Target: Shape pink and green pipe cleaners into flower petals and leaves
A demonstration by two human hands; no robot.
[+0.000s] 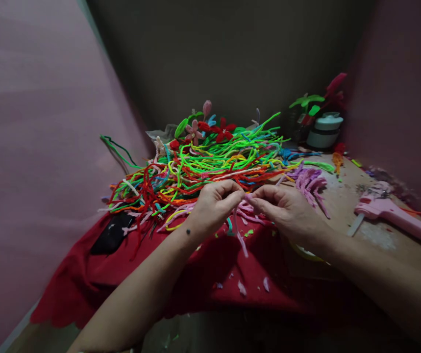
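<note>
Between my two hands is a light purple pipe cleaner (242, 241), its loose end hanging over the red cloth. My left hand (219, 201) pinches it with thumb and forefinger. Close beside it, my right hand (287, 208) pinches the same piece, the fingertips of both hands nearly meeting. Just behind them spreads a large tangled heap of coloured pipe cleaners (210, 164), mostly green, red, yellow and pink. A bunch of purple pipe cleaners (311, 184) lies right of my right hand.
A pink glue gun (390, 211) lies at the right. A black phone (111, 234) rests on the red cloth (85, 279) at left. Fuzzy flowers (223, 130) stand behind the heap. A lidded jar (324, 131) is at back right. Walls (41, 147) close in both sides.
</note>
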